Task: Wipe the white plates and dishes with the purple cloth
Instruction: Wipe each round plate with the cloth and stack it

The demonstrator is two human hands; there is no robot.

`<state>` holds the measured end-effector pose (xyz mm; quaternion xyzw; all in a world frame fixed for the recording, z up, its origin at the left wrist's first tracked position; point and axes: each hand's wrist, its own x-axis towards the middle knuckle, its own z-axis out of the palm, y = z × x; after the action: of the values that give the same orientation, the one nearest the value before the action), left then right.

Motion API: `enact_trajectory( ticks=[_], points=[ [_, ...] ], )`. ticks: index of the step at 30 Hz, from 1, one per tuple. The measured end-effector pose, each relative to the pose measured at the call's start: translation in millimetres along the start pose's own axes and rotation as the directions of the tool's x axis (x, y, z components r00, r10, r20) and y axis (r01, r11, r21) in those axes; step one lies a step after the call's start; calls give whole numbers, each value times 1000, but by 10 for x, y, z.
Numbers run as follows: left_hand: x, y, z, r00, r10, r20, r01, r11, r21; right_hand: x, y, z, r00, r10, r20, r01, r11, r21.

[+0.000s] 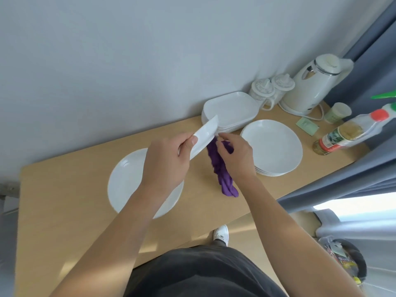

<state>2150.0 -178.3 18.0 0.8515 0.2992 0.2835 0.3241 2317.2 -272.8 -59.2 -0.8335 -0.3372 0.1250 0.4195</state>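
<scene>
The light wooden bench (64, 211) carries a round white plate (126, 181). Above it, the left hand (165, 161) grips a tilted rectangular white dish (204, 138). The right hand (235, 155) pinches the crumpled purple cloth (220, 170), which hangs just beside the dish.

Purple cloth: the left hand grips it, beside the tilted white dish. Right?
Not quite. The right hand grips the purple cloth, not the left. The left hand holds the tilted white dish beside it. The head view shows this.
</scene>
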Motion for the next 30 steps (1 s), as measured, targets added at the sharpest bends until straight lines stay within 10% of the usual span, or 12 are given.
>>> enact_trajectory(
  ticks=[5,15,19,24,30],
  points=[
    [163,245,587,987,155,28,-158,968,197,344,40,-590,967,245,-66,-219,937,271],
    [323,587,1594,872,320,371,-418,880,223,686,706,-1413,910,409,71,-415,889,192],
    [428,684,1803,834,93,544,-235,951,198,688,1050,-1580,897,442,26,-438,875,208],
    [557,401,1937,982,-93,164,25,926,376,674,1382,-1786,906,418,-61,-400,895,198],
    [622,197,2140,914,-362,184,245,852,463,680,1536,-1902,892,441,-104,-401,875,270]
  ],
)
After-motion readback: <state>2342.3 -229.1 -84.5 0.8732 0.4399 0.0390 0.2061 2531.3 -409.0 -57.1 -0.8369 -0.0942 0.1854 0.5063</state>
